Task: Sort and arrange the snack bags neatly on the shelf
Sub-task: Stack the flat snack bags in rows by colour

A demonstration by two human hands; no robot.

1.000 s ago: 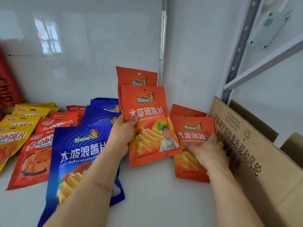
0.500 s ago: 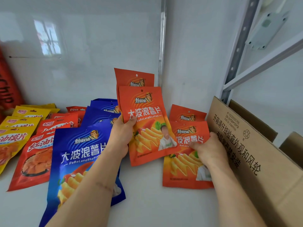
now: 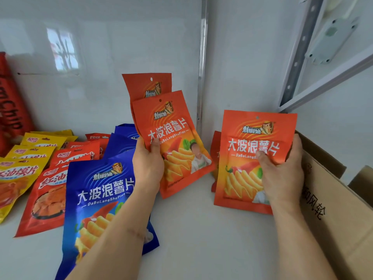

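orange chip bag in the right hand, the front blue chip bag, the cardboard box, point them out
orange chip bag [image 3: 252, 146], head view, its white title lettering
front blue chip bag [image 3: 101, 190], head view, its white lettering
cardboard box [image 3: 331, 215], head view, its printed flap

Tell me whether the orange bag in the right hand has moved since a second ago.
Yes. The right hand has lifted the orange bag up off the pile, so it now stands higher against the cardboard box beside it.

Bright, even daylight filled the scene. A window reflection [image 3: 61, 50] glared on the glossy white back wall [image 3: 113, 63]. Shadows were soft and faint. Wide-angle distortion bent the metal upright [image 3: 298, 51] near the edge.
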